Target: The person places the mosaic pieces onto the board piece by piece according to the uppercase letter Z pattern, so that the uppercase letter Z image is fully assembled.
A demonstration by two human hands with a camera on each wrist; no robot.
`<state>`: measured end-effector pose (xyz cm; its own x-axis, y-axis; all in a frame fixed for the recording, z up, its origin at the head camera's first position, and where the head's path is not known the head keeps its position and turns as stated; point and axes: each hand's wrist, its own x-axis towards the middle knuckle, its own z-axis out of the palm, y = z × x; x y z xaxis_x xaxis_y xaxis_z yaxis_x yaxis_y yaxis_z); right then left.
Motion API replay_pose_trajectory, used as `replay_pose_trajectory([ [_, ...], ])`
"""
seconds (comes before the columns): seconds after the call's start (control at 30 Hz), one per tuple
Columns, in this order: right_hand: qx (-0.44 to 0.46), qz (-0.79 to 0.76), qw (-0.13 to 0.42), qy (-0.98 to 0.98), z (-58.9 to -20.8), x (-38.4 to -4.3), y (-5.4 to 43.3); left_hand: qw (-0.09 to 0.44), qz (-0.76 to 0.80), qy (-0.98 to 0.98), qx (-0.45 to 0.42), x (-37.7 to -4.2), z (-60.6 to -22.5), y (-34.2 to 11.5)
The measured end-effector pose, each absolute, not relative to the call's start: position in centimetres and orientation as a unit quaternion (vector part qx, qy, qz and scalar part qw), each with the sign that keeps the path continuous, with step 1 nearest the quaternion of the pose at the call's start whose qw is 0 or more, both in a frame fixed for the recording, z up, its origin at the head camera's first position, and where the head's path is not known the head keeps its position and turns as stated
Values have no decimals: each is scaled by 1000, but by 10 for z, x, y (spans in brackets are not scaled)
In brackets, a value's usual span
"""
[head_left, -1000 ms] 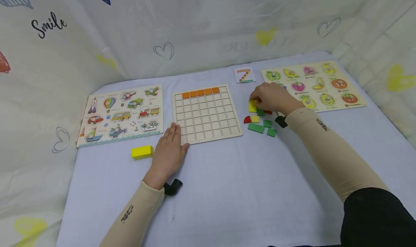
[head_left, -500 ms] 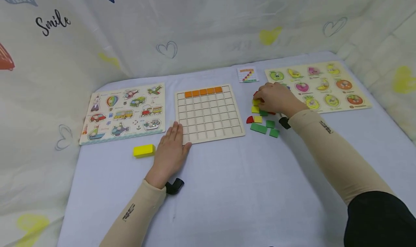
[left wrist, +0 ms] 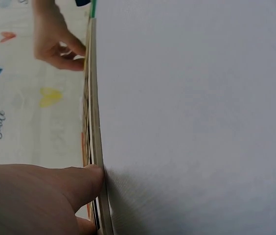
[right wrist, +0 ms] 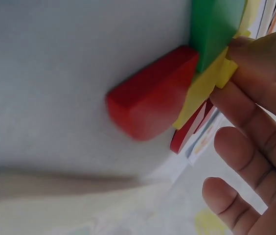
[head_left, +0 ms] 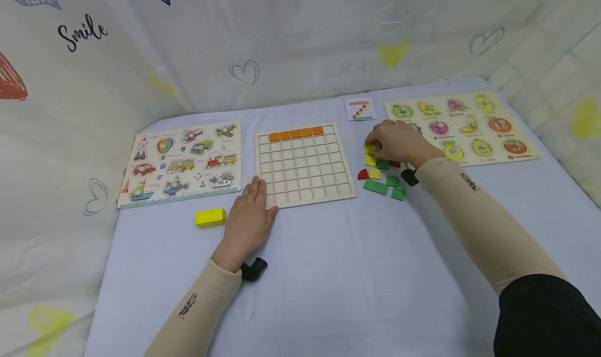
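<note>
A wooden grid board (head_left: pixel 305 171) lies mid-table with a row of orange squares (head_left: pixel 296 133) along its top. My left hand (head_left: pixel 247 218) rests flat at the board's lower left corner, fingers straight along its left side; in the left wrist view the thumb (left wrist: pixel 91 181) touches the board's edge. Over a group of small blocks right of the board, my right hand (head_left: pixel 398 142) pinches a yellow block (right wrist: pixel 226 73) between thumb and index finger. Close by lie a red block (right wrist: pixel 148 103), a green block (right wrist: pixel 216 34) and another yellow block (head_left: pixel 370 161), partly under the hand.
A vehicle puzzle (head_left: pixel 180 164) lies left and a fruit puzzle (head_left: pixel 469 130) right. Behind the blocks sits a small pattern card (head_left: pixel 360 109). A yellow cuboid (head_left: pixel 210 217) is beside my left hand. Green pieces (head_left: pixel 375 187) and a red quarter-round (head_left: pixel 363 174) lie nearest me.
The right hand stays over the blocks; a gap now shows between the yellow block at its fingertips and the yellow one below. The left hand keeps its place. The head view shifts slightly.
</note>
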<state>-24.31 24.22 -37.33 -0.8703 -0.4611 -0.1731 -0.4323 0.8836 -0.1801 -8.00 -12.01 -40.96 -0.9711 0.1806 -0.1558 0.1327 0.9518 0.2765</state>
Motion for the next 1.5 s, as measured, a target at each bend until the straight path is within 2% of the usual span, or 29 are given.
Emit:
replay_pose_trajectory([
  [0.33,-241,-111,112,958,-366,-257,209,93,135,983,81,-80,-408,-122],
  [0.87,-284,-98,97,949,-365,-278,143,92,126,985,78,-78,-408,-120],
  [1.27,-282,-83,88,952,-369,-282,138,90,121,986,77,-80,-410,-119],
  [1.5,-269,-95,108,952,-369,-285,139,94,126,985,72,-80,-411,-121],
])
